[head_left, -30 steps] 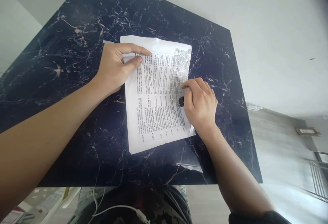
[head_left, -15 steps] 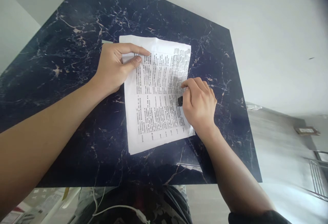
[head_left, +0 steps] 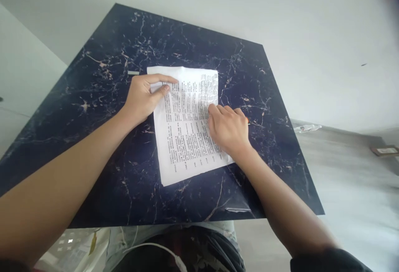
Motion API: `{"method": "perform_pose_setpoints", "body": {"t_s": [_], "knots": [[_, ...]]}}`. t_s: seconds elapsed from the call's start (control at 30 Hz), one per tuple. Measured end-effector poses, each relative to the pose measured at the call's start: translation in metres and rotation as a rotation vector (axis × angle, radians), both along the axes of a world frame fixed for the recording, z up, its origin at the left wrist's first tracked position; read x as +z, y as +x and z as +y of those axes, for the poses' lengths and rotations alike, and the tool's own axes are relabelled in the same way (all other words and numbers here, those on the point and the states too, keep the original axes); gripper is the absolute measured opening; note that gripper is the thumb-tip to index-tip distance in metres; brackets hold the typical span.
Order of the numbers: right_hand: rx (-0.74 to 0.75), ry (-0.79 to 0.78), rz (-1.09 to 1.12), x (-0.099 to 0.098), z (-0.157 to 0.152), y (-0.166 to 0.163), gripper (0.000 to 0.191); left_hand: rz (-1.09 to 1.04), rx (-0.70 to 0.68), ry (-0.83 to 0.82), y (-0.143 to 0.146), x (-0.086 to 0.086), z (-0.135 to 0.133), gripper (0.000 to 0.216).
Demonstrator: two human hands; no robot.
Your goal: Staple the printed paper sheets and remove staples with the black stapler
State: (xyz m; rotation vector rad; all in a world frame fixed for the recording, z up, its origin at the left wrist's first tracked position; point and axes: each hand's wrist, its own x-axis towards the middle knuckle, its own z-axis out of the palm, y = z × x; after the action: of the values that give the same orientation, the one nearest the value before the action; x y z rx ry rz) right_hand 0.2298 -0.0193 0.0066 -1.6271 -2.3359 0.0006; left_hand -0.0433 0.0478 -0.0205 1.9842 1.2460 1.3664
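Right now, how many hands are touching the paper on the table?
2. The left hand presses the paper near its far left corner; the right hand rests on its right side, fingers curled.

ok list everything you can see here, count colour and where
table: one, dark blue marble look with pale veins, fills the middle
sheet of paper: one, white with printed black text, flat on the table's centre
small strip: one, pale, on the table left of the paper's far corner
cable: one, white, below the near table edge
left hand: one, bare, pressing the paper's far left corner
right hand: one, bare, resting on the paper's right side, its grip closed; anything held is hidden
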Motion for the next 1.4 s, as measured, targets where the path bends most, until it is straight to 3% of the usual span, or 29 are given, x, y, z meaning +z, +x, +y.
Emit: {"method": "perform_pose_setpoints", "body": {"t_s": [0.1,0.2,0.27,0.37,0.47,0.53,0.63,0.73,0.83,0.93,1.1,1.2,1.4], "knots": [[0.175,-0.264,0.176,0.019,0.006,0.026,0.034,0.1,-0.005,-0.025,-0.003,-0.002,0.003,0.022],[0.386,-0.371,0.145,0.03,0.014,0.05,0.031,0.229,0.003,-0.048,-0.004,-0.004,0.005,0.027],[0.432,-0.407,0.106,0.032,0.019,0.062,0.024,0.308,0.022,-0.053,-0.005,-0.006,0.007,0.032],[0.397,-0.419,0.093,0.034,0.026,0.079,0.009,0.387,0.075,-0.041,-0.009,-0.014,0.011,0.036],[0.276,-0.4,0.067,0.04,0.028,0.098,0.016,0.451,0.095,-0.059,-0.014,-0.023,0.014,0.034],[0.111,-0.34,0.115,0.046,0.027,0.101,0.021,0.474,0.101,-0.069,-0.017,-0.026,0.015,0.034],[-0.08,-0.311,0.331,0.051,0.018,0.076,0.022,0.498,0.075,-0.075,-0.018,-0.026,0.015,0.039],[-0.027,-0.456,0.51,0.043,0.005,0.017,0.024,0.515,0.049,-0.079,-0.017,-0.023,0.015,0.045],[0.037,-0.34,0.412,0.028,-0.006,-0.042,0.011,0.491,0.074,-0.058,-0.017,-0.018,0.013,0.046],[0.044,-0.257,0.319,0.017,-0.01,-0.073,0.01,0.426,0.123,-0.006,-0.018,-0.012,0.009,0.036],[0.199,-0.36,0.441,0.018,0.002,-0.066,0.045,0.359,0.24,0.044,-0.02,-0.007,0.007,0.023],[0.267,-0.399,0.55,0.013,0.013,-0.054,0.052,0.399,0.239,0.022,-0.022,-0.011,0.008,0.025],[0.121,-0.515,0.641,-0.018,0.0,-0.051,0.078,0.605,0.182,-0.089,-0.016,-0.013,0.005,0.028]]}}
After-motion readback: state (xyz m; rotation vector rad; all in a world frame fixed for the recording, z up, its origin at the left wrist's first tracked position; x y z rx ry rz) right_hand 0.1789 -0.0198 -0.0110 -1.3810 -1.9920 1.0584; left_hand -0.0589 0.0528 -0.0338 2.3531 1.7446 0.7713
